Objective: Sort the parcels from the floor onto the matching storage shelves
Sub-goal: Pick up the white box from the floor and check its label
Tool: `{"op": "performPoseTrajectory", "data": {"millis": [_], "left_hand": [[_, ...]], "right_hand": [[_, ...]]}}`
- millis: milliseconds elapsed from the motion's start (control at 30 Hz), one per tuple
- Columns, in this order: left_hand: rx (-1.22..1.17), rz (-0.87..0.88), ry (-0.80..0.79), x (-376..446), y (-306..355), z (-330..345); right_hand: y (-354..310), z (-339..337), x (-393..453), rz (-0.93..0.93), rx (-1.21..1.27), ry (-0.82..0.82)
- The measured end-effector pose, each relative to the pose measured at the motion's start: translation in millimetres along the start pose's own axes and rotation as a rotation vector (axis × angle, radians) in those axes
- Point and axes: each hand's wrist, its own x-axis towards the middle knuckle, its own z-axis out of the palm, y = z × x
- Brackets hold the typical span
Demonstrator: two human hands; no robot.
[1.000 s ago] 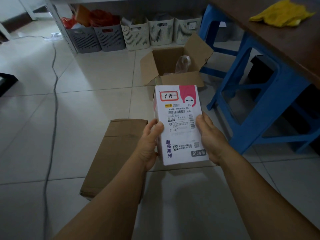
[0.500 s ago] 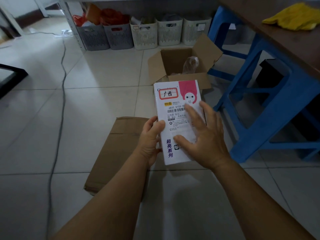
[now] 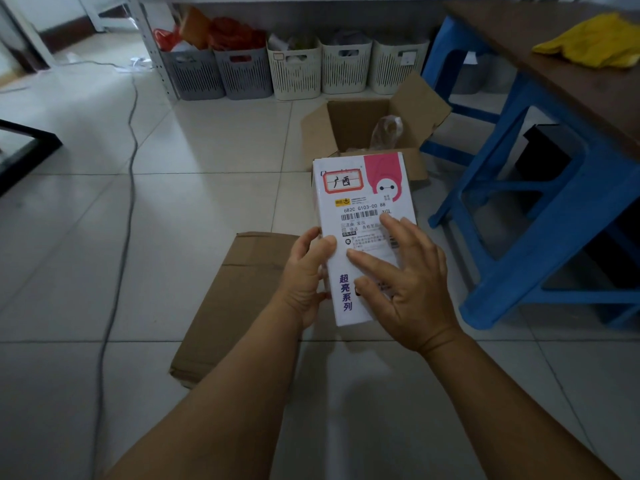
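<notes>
A white parcel box point(image 3: 360, 199) with a pink corner, a red-framed handwritten label and a barcode sticker is held up above the floor. My left hand point(image 3: 306, 271) grips its left edge, thumb on the front. My right hand point(image 3: 405, 282) lies flat on the front face with fingers spread, covering the lower right of the label. A flat brown cardboard parcel point(image 3: 235, 306) lies on the tiles below my left hand. Storage baskets point(image 3: 294, 69) stand in a row on the bottom shelf at the back.
An open cardboard box point(image 3: 349, 119) with a clear plastic bag inside sits on the floor behind the parcel. A blue plastic stool point(image 3: 540, 220) and a brown table with a yellow cloth point(image 3: 592, 46) stand at right. A grey cable point(image 3: 130, 188) runs along the floor at left.
My right hand left the parcel's right edge and now lies flat on its front face. The parcel has risen slightly and the view has shifted toward the shelf.
</notes>
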Motion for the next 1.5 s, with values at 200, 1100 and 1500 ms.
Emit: {"op": "performPoseTrajectory", "data": {"millis": [200, 1100, 1500], "left_hand": [[0.000, 0.003, 0.003, 1.0, -1.0, 0.1], [0.000, -0.011, 0.043, 0.0, -1.3, -0.1], [0.028, -0.001, 0.040, 4.2, -5.7, -2.8]], "right_hand": [[0.8, -0.1, -1.3, 0.018, 0.017, 0.027], [13.7, -8.4, -2.1, 0.109, 0.044, 0.111], [25.7, -8.3, -1.6, 0.190, 0.051, 0.171]]}}
